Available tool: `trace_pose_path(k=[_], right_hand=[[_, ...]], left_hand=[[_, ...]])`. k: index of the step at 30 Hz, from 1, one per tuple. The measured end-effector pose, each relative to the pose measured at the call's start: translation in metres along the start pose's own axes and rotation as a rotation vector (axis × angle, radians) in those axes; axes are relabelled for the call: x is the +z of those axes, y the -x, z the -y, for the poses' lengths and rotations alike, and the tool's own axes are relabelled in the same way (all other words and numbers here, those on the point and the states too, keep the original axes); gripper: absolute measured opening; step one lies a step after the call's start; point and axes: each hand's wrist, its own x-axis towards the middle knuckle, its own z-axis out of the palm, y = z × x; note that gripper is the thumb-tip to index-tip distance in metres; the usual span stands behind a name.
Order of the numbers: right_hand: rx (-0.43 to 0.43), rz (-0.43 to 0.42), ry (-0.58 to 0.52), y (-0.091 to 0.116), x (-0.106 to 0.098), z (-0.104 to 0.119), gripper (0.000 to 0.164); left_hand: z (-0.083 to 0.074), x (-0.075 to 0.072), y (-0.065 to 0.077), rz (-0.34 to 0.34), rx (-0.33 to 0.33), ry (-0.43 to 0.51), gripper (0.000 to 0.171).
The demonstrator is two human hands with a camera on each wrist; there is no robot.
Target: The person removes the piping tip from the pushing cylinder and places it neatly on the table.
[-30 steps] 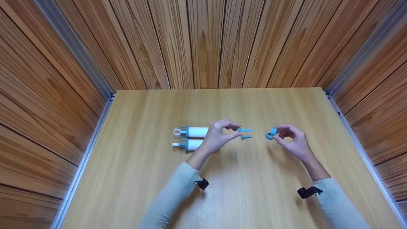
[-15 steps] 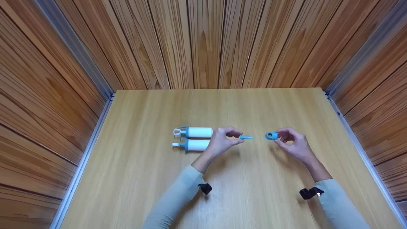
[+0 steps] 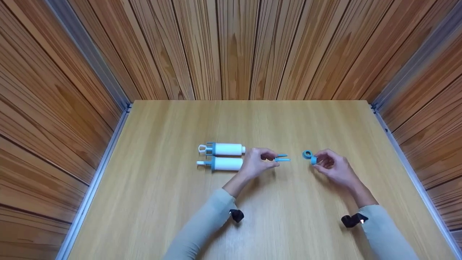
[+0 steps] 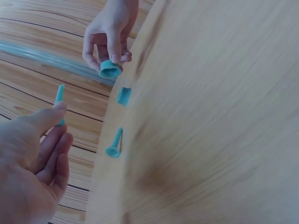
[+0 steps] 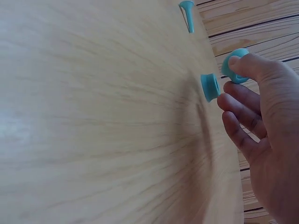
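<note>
My left hand (image 3: 257, 164) pinches a blue tapered nozzle (image 4: 60, 99) between thumb and fingers, its narrow end pointing right in the head view. A second blue nozzle (image 4: 115, 143), with a flared base, rests on the table beside that hand. On the right, my right hand (image 3: 334, 164) holds a blue ring-shaped cap (image 5: 236, 65) between thumb and fingertips, raised over the table. A matching blue ring cap (image 5: 210, 87) sits on the tabletop just below it. The two hands are apart, facing each other.
Two white cylinders with blue ends and white plunger handles, a far one (image 3: 229, 149) and a near one (image 3: 228, 164), lie side by side left of my left hand. Wooden plank walls (image 3: 234, 50) and metal rails (image 3: 90, 177) border the table (image 3: 162, 216).
Both hands have shifted a little toward the person, the held nozzle and cap passing from the far side of the resting ones to the near side. Both grips stay the same.
</note>
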Motion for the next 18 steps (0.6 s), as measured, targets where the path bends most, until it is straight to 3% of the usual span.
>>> trace_pose_path(k=[8, 18], right_hand=[[0.010, 0.071, 0.005, 0.004, 0.001, -0.005, 0.033], [0.045, 0.153, -0.001, 0.007, 0.001, -0.007, 0.032]], left_hand=[[0.012, 0.012, -0.003, 0.010, -0.056, -0.004, 0.027], [0.018, 0.020, 0.000, 0.001, -0.082, -0.074, 0.021]])
